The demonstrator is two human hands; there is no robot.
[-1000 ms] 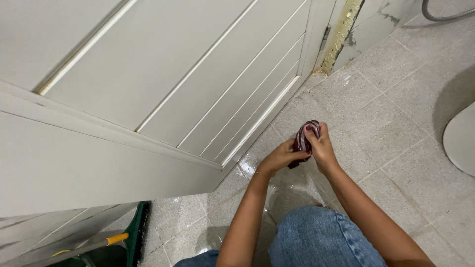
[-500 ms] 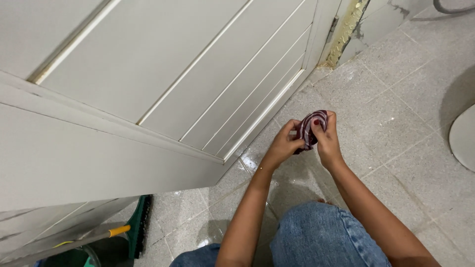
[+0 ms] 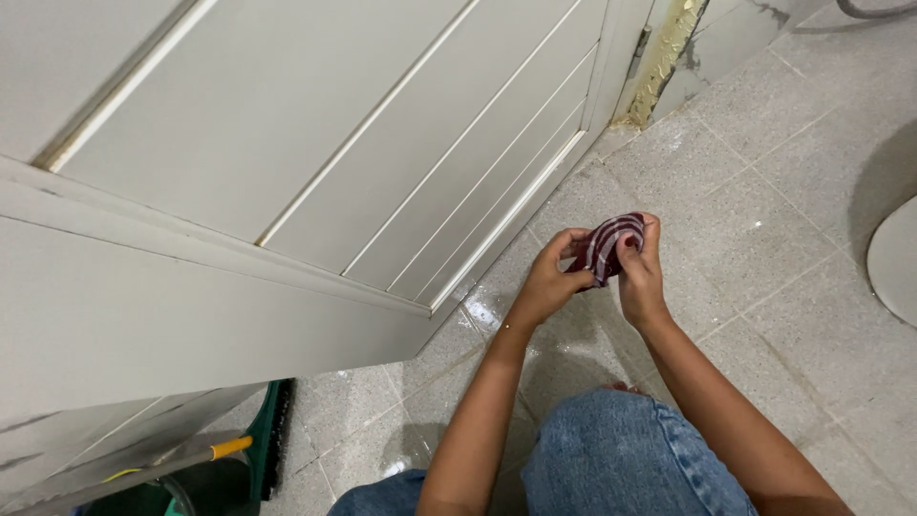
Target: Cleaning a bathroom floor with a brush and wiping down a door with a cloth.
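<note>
Room: tiled grey floor (image 3: pixel 764 172), wet patches, white panelled door (image 3: pixel 382 162) standing open on the left.
Landmark: the door; all places given from it.
Thing in hand: small dark-red cloth with pale stripes (image 3: pixel 607 247), bunched up, held in the air just right of the door's bottom corner, above the floor.
Left hand (image 3: pixel 549 282): fingers closed on the cloth's near-door side, pinching the fabric.
Right hand (image 3: pixel 642 272): thumb and fingers clamped on the cloth's far side and top edge.
Handling: looks soft, light, limp; probably damp given the wet floor, can't confirm. No risk of breaking. Best taken by the edges or by a full bunch, it will sag otherwise.
Legs: blue jeans (image 3: pixel 621 459), knee below the hands, further from the door.
Containers: dark green bucket-like thing (image 3: pixel 191 483) under the door's lower left edge, with a yellow-tipped handle (image 3: pixel 205 451) across it; contents hidden.
Other: white rounded fixture (image 3: pixel 898 258) far right of the door, cut off.
</note>
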